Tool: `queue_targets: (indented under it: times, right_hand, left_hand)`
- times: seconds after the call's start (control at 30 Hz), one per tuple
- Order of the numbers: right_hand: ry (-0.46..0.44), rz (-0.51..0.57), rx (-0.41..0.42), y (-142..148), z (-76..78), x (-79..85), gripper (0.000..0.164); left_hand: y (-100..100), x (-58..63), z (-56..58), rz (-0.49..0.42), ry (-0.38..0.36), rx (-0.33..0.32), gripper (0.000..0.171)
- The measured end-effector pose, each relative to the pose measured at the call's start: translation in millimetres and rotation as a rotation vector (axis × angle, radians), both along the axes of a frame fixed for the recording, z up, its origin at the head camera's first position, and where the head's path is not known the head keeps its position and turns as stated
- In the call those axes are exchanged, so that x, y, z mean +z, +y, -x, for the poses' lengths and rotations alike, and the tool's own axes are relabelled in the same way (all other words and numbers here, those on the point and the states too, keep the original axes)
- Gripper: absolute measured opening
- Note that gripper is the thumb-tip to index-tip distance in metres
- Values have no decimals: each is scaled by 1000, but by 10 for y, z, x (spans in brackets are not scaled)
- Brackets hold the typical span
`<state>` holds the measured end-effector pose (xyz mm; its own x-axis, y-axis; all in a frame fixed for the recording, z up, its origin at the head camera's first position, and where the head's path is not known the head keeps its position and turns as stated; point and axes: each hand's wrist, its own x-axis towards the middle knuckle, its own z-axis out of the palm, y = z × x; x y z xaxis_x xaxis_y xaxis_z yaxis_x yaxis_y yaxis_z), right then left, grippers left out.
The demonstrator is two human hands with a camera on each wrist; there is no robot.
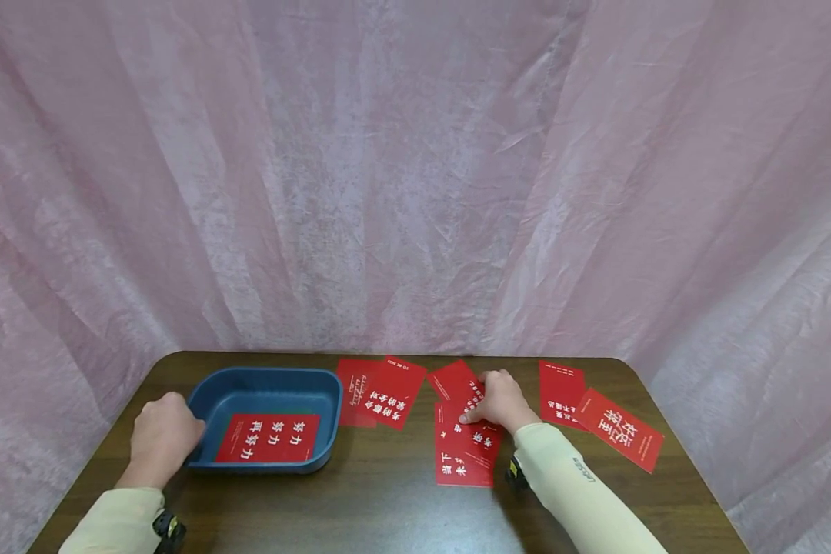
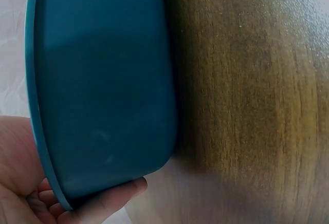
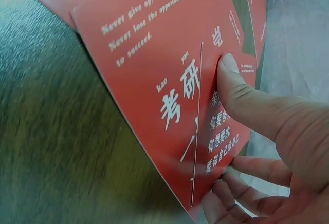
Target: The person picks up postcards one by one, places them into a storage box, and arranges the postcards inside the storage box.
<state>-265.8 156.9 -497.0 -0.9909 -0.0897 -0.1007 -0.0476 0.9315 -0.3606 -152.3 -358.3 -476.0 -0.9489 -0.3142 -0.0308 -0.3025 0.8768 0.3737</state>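
Note:
My left hand [image 1: 162,435] grips the left side of a blue plastic tray [image 1: 277,394]; in the left wrist view its fingers [image 2: 115,198] wrap the tray's corner. Inside the tray lies a red card [image 1: 270,452] with white lettering. Right of centre, my right hand [image 1: 502,404] is at a group of overlapping red cards [image 1: 460,462]. The right wrist view shows its thumb [image 3: 239,88] on the face of a red card [image 3: 208,147], with the other fingers curled at that card's edge. Beneath it lies a red card [image 3: 149,44] reading "Never give up".
Two overlapping red cards [image 1: 398,388] lie just right of the tray. Another overlapping pair [image 1: 623,431] is near the right end of the brown wooden table [image 1: 388,508]. A pink curtain [image 1: 402,192] hangs behind the table's back edge.

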Motion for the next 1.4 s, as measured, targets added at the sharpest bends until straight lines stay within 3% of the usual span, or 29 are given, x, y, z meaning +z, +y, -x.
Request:
queue_targets:
  times: [0.47,0.7,1.4]
  right_hand:
    - [-14,-10,6,58,5,20,96]
    - [-10,-16,-41,40,-5,56,100]
    - [34,38,-13,24,-100,160,90]
  left_hand:
    - [12,32,-18,-15,-35,-2,26]
    - [20,37,-19,-29,-44,5,26]
    - [14,20,-1,-16,-22,7,26]
